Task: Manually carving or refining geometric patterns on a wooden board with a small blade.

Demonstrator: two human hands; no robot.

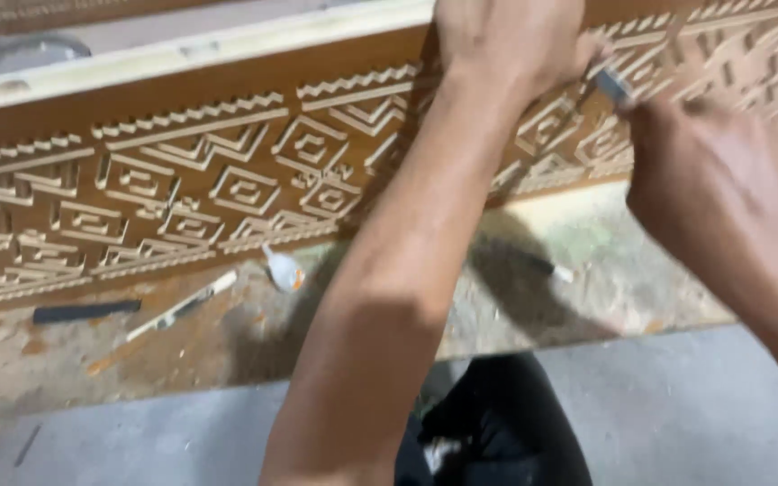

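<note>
The left hand presses flat on the carved wooden panel, fingers spread. Just beside it, the right hand grips a small metal tool whose tip touches the carving. Below lie a black stick and sawdust-covered board.

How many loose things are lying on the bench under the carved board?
4. A dark flat stick at far left, a pale slim tool beside it, a small whitish lump near the middle, and a thin tool between the arms. The arms may hide more.
</note>
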